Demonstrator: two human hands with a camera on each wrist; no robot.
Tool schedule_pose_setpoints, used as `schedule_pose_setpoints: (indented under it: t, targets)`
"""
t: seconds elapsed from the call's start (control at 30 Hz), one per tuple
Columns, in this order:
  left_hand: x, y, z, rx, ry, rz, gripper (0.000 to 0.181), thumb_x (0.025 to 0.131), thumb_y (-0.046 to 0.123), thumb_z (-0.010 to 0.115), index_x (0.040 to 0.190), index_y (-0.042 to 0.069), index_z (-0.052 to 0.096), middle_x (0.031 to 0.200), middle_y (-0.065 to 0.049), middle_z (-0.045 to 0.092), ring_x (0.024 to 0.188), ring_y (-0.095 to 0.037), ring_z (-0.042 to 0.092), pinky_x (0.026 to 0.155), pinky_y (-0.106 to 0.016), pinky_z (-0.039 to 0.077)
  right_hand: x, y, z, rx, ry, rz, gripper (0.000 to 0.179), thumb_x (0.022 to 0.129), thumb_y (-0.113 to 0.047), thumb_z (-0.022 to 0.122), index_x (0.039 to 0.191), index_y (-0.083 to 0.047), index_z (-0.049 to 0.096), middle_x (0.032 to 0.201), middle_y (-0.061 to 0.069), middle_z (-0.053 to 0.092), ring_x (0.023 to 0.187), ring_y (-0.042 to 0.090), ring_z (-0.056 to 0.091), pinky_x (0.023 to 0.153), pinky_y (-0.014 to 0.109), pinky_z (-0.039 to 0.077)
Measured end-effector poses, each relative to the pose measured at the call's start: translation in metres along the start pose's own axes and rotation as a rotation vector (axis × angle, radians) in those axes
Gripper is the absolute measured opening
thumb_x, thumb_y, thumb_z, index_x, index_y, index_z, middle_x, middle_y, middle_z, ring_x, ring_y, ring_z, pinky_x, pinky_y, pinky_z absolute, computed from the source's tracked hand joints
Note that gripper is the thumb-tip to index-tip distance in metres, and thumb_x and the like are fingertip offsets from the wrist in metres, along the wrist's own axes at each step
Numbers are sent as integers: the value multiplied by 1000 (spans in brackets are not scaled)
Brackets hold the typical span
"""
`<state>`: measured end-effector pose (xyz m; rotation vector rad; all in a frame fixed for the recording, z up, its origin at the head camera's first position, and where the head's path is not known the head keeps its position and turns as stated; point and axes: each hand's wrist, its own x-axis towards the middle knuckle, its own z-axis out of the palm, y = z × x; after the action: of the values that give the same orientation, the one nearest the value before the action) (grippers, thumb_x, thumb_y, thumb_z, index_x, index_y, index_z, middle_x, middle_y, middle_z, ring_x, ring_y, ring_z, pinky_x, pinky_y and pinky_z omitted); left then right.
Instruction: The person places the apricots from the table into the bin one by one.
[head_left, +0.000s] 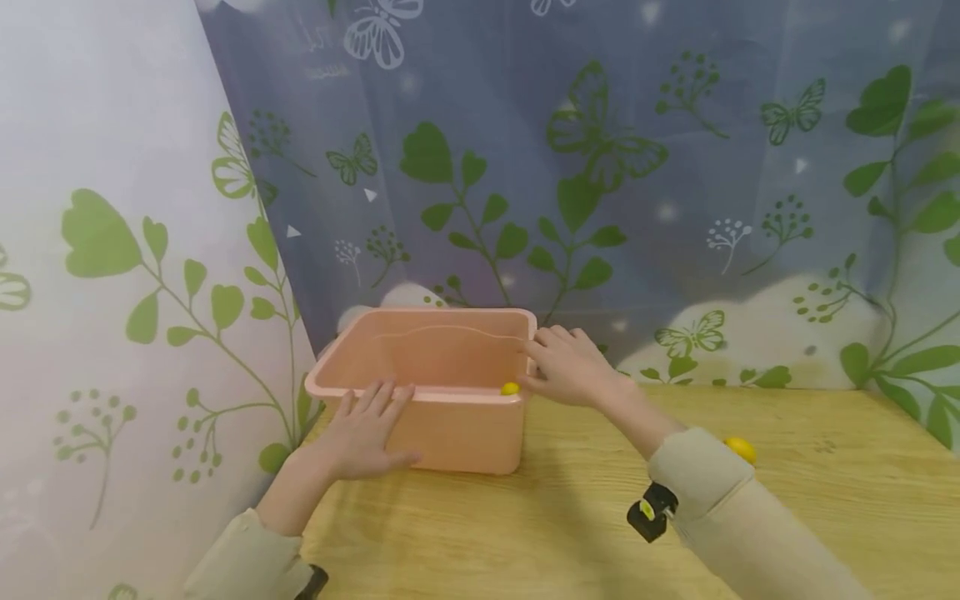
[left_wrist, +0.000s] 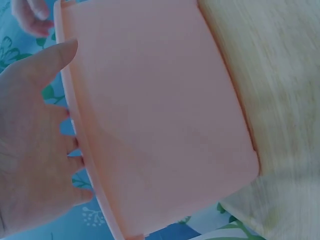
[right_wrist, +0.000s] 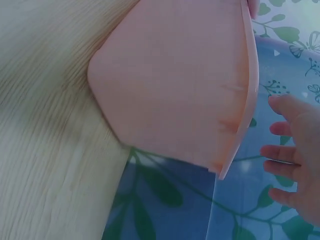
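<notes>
Left hand [head_left: 363, 437] on bin [head_left: 468, 437], yellow item [head_left: 510, 388] inside, head view only

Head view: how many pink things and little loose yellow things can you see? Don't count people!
Pink: 1, the bin
Yellow: 2, a little thing showing just above the bin's near rim and another on the table
Total: 3

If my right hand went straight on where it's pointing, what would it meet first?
Probably the bin's right rim; your right hand points that way, though depth is hard to judge.
</notes>
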<state>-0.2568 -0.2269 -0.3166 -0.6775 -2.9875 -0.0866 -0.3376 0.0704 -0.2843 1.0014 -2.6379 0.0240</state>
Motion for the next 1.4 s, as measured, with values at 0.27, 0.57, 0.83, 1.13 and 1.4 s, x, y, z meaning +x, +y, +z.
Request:
schedule_pose_setpoints:
  t: [0.27,0.57,0.83,1.13,1.4]
  targets:
    - [3,3,2,-11,-9,-4,84,88,52,52,147,2,19,150,-26,13,137,-42,11,104,-65,6,-45,35,12,26,-8,3,42,90,-37,59,120,-9,59,108,8,57,101,28,51,83,47,42]
    - [5,6,-2,-20,-12,-26,82,91,56,44,148,3,19,151,-24,13,137,-40,12,105,-63,6,-108,79,33,81,-21,71,37,87,-28,65,114,-3,61,102,12,58,96,34,54,80,56,42]
    - [8,5,-1,-45,-14,-44,77,94,57,34,148,5,18,151,-23,13,138,-40,11,105,-63,5,-156,113,51,44,-117,151,36,85,-29,66,111,-6,62,97,8,59,92,32,56,74,55,44]
    - [10,7,2,-59,4,-39,73,96,55,31,147,4,21,151,-23,15,137,-40,13,105,-63,5,-199,132,65,120,-251,176,39,80,-39,69,105,-9,65,95,2,57,89,29,54,71,54,43]
    - [10,9,0,-91,-23,-43,73,96,56,30,148,6,20,151,-22,13,138,-40,9,105,-62,4,-219,135,69,96,-245,130,37,75,-50,70,93,-18,67,88,-7,52,79,18,49,63,44,42]
